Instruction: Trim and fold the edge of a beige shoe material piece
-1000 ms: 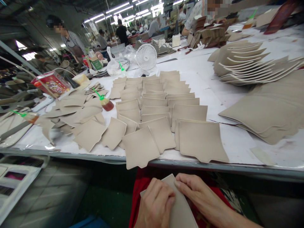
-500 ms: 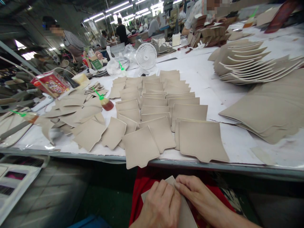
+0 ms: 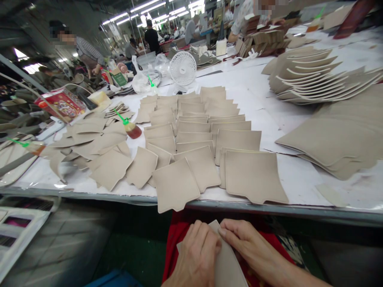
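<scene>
- The left hand [image 3: 197, 255] is low by the lap; its fingers curl down over a beige piece [image 3: 227, 265] and hold it;
- The right hand [image 3: 247, 243] is half closed; its fingertips pinch the top edge of the same piece;
- The beige piece lies over a red cloth [image 3: 178, 239], just below the table [image 3: 299, 187] edge;
- Flat cut-outs [image 3: 254, 175] lie in rows on the table; a white fan [image 3: 183, 68] stands far back.
</scene>
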### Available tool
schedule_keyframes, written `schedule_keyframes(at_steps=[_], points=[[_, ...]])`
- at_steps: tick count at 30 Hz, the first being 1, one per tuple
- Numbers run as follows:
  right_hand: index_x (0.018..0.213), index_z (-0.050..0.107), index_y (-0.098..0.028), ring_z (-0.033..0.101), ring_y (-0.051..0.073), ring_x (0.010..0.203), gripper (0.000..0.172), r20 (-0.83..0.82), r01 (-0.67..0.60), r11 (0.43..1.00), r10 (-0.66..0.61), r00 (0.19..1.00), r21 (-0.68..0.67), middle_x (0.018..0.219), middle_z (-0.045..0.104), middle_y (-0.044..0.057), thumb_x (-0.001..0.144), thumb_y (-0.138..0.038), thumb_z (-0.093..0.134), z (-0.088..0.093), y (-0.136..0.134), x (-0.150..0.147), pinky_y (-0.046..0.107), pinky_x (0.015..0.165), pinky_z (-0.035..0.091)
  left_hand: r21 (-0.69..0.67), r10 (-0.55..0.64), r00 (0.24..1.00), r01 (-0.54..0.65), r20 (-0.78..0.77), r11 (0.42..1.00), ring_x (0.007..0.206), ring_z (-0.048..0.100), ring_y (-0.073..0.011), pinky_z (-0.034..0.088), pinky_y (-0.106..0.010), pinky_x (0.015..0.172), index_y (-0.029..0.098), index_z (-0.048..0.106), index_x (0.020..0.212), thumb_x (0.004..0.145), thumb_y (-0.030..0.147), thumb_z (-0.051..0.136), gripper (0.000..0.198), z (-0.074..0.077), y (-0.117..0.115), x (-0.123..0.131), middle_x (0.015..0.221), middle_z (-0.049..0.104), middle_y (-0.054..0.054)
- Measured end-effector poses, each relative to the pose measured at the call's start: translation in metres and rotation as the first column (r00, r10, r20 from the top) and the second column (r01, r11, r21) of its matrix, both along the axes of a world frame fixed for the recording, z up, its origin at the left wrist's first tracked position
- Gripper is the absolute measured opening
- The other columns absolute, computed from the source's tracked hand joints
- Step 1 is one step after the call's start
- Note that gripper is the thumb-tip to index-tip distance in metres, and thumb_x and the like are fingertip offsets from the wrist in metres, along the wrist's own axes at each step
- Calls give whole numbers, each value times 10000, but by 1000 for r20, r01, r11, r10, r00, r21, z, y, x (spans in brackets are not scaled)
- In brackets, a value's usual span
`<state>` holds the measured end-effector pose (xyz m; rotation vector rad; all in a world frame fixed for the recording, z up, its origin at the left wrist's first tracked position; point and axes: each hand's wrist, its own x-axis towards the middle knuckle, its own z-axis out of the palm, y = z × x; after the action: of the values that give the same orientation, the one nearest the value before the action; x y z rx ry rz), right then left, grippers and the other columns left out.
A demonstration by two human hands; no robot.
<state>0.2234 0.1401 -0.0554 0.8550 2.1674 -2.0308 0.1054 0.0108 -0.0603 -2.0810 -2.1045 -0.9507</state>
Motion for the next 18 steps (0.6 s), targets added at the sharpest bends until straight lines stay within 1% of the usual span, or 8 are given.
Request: schedule_keyframes(at_steps=[3, 6, 8, 11, 13, 15, 16, 18], points=[[687, 423, -221, 384, 180, 679, 470, -5, -4, 1000, 3, 1000, -3, 706, 383, -5, 894, -639, 373, 0, 0, 1, 303, 606, 335, -25, -35, 996, 37, 86, 999, 688, 493, -179, 401, -315, 644, 189, 460, 814, 940, 44, 345, 224, 6, 1, -4, 736, 543, -31], [684, 410, -225, 368, 174, 670, 480, -1, -2, 1000, 2, 1000, -5, 703, 383, -8, 890, -657, 384, 2, 1, 1, 297, 592, 320, -60, -52, 989, 61, 136, 996, 694, 519, -178, 428, -300, 639, 182, 481, 829, 938, 55, 396, 188, 16, 1, -10, 746, 561, -41], [683, 408, -224, 363, 173, 671, 483, 1, -3, 1000, 3, 1000, -8, 706, 386, -8, 887, -662, 392, 3, 1, 1, 295, 589, 311, -59, -53, 987, 62, 150, 996, 706, 529, -183, 438, -306, 653, 176, 505, 841, 939, 62, 411, 177, 19, 1, -11, 761, 579, -50], [683, 409, -221, 359, 173, 676, 485, -3, -1, 1000, 1, 1000, -12, 709, 386, -7, 882, -663, 389, 3, 1, 0, 297, 600, 311, -53, -84, 986, 92, 147, 994, 721, 533, -183, 435, -308, 670, 170, 530, 860, 939, 52, 428, 175, 14, -1, -9, 776, 606, -52], [685, 412, -220, 360, 173, 678, 481, -2, 4, 1000, -4, 1000, -16, 709, 392, -6, 880, -659, 394, 2, 2, 0, 297, 601, 310, -29, -67, 982, 73, 175, 997, 718, 521, -179, 423, -308, 672, 175, 522, 851, 963, 70, 406, 193, 10, -2, -6, 766, 592, -46], [680, 405, -223, 355, 171, 673, 478, 0, 10, 1000, -10, 1000, -16, 704, 386, -10, 880, -656, 403, 0, 2, 0, 294, 592, 302, -3, -21, 965, 22, 261, 1000, 715, 506, -173, 405, -304, 663, 189, 499, 829, 1010, 139, 366, 230, 10, -3, -6, 752, 560, -34], [674, 397, -225, 348, 169, 667, 480, 1, 13, 1000, -13, 1000, -17, 699, 377, -14, 880, -658, 412, -1, 2, 0, 291, 586, 296, 14, -14, 945, 9, 328, 1000, 706, 498, -167, 396, -295, 649, 197, 487, 815, 1035, 198, 352, 258, 14, -3, -7, 739, 541, -24], [674, 399, -224, 344, 165, 659, 486, -3, 16, 1000, -16, 1000, -20, 693, 374, -18, 885, -662, 418, -3, 2, 1, 287, 579, 293, -3, -54, 874, 64, 482, 998, 685, 500, -147, 391, -266, 616, 207, 483, 800, 1063, 335, 361, 316, 29, -4, -12, 723, 530, -5]])
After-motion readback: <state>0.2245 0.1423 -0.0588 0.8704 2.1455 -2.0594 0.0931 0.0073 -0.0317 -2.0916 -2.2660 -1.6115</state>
